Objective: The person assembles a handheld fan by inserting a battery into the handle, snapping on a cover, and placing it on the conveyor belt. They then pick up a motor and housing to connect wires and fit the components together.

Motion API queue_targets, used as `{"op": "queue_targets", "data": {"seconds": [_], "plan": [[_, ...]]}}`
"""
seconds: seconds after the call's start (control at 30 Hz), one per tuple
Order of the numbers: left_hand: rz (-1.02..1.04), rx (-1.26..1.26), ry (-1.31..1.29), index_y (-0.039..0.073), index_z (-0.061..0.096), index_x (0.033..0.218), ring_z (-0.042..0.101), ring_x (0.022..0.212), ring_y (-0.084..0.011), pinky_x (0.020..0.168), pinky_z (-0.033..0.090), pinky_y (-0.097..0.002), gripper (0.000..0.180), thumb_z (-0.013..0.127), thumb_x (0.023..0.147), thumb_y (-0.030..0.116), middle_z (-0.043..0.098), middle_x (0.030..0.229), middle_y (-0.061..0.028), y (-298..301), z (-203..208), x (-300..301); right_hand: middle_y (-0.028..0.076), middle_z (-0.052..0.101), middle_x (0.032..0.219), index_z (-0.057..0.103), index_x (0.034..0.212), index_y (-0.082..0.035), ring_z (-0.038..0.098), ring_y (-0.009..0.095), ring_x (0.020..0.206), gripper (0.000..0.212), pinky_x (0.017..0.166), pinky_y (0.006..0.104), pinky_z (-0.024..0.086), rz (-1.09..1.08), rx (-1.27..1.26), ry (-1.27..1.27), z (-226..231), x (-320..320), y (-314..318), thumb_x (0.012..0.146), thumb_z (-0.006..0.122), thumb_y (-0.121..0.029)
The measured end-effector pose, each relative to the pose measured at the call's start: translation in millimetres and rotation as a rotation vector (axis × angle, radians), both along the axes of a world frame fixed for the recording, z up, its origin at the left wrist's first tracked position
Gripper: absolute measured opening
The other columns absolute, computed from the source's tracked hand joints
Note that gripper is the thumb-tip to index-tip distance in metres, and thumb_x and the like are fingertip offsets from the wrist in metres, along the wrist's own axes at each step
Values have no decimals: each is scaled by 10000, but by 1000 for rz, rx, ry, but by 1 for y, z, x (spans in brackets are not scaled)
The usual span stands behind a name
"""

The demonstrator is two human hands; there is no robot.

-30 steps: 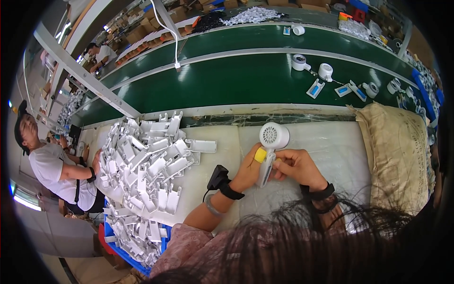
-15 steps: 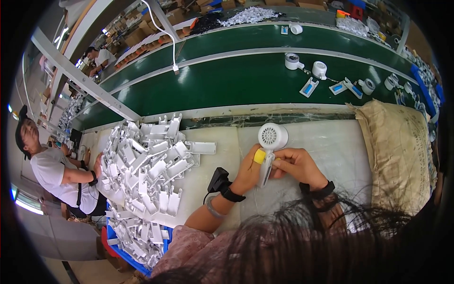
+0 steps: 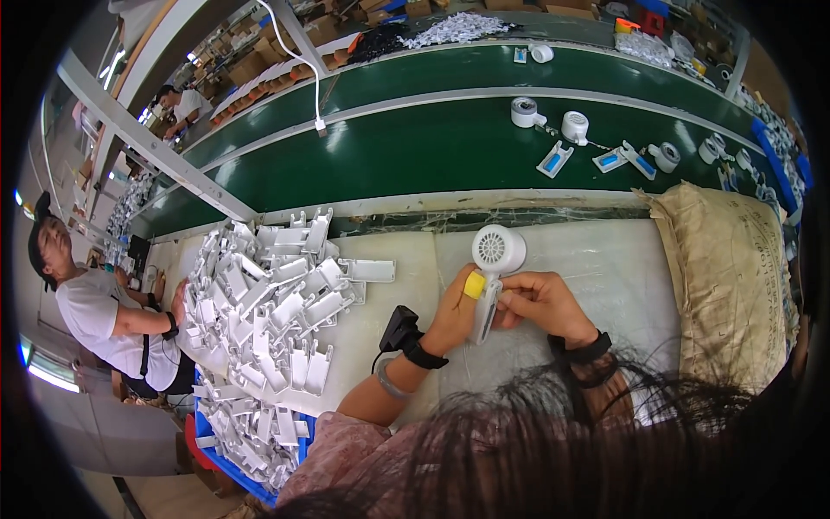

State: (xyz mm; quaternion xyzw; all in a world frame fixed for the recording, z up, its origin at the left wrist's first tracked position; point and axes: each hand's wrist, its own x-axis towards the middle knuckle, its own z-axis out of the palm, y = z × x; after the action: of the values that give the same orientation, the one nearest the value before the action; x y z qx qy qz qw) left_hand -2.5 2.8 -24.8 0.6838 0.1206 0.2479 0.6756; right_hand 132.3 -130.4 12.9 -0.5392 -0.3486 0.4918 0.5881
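Observation:
A white handheld fan (image 3: 499,249) with a round grilled head stands over the worktop, its handle pointing down toward me. My left hand (image 3: 456,307) is closed around the handle from the left and wears a yellow wrap at the thumb. From the right, my right hand (image 3: 551,304) pinches at the handle's side with thumb and forefinger. Whatever small part may lie between those fingertips is hidden. To the left of my left hand spreads a big heap of white plastic handle covers (image 3: 275,290).
A blue bin (image 3: 251,486) under the heap's near end holds more covers. A brown sack (image 3: 722,277) stands at the right. Beyond the worktop runs a green conveyor (image 3: 415,156) carrying fan heads and opened handles (image 3: 555,159). A white cable (image 3: 316,86) hangs over it. A co-worker (image 3: 121,320) is at the left.
The fan parts on the green conveyor have shifted a little to the left. My hands and the fan stay nearly in place, with only a slight shift of the right fingers.

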Motion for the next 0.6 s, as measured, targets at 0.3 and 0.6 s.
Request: {"op": "queue_targets", "data": {"seconds": [0.3,0.6], "plan": [[7,49,60,15,453,1229,513,933,-104,821,424,-256,290,383,1018,201,567,1036,-51,-3,12,-3,23,652,769,624,1027,16,628,79,645,159,583,221,519,-116,-31,-111,-2,-14,5,906,619,-87],[47,49,-2,12,470,1206,515,921,-98,809,425,-251,281,371,1019,197,568,1020,-44,-5,6,0,74,656,860,614,1092,59,662,141,716,195,655,259,550,-9,43,7,3,-2,1,952,534,-50]]}}
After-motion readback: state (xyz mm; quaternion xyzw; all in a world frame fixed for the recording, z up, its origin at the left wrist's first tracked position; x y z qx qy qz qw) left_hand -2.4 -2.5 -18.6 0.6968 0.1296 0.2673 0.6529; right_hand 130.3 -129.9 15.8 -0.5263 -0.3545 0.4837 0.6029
